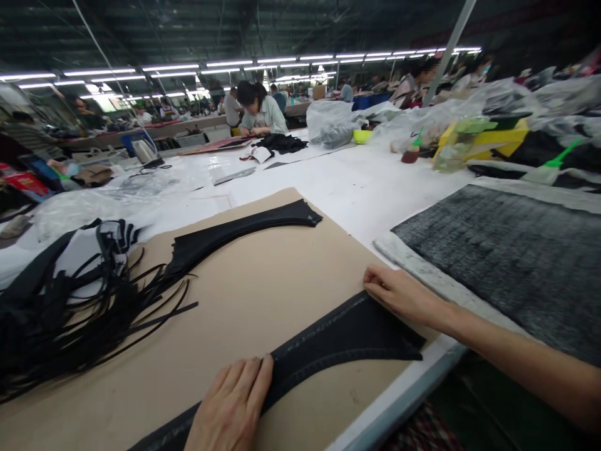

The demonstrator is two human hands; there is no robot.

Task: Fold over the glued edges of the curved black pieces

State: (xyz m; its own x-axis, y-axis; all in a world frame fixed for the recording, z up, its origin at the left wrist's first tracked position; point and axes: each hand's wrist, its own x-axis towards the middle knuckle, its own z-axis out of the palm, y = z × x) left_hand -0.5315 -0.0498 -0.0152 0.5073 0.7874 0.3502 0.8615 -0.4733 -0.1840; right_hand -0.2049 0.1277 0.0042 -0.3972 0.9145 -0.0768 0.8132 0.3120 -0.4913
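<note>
A long, curved black piece (347, 332) of fabric or leather lies on brown board (300, 269), with a whitish streak along its upper edge. My left hand (235, 401) rests on the middle of this piece, its fingers stretched out and flat. At the piece's upper right edge is my right hand (404, 294), fingers curled together and closed; whatever is between them is hidden. Farther back on the board sits a stack of similar curved black pieces (244, 225). Many thin black strips (107, 307) lie in a tangle to the left.
A dark, streaky pad (507, 257) lies on the right of the white table (328, 181). Behind it are a yellow bin (507, 141), green-handled brushes (551, 166) and clear plastic bags (328, 122). A metal ruler-like strip (235, 175) lies farther back. Across the table a person (267, 113) works.
</note>
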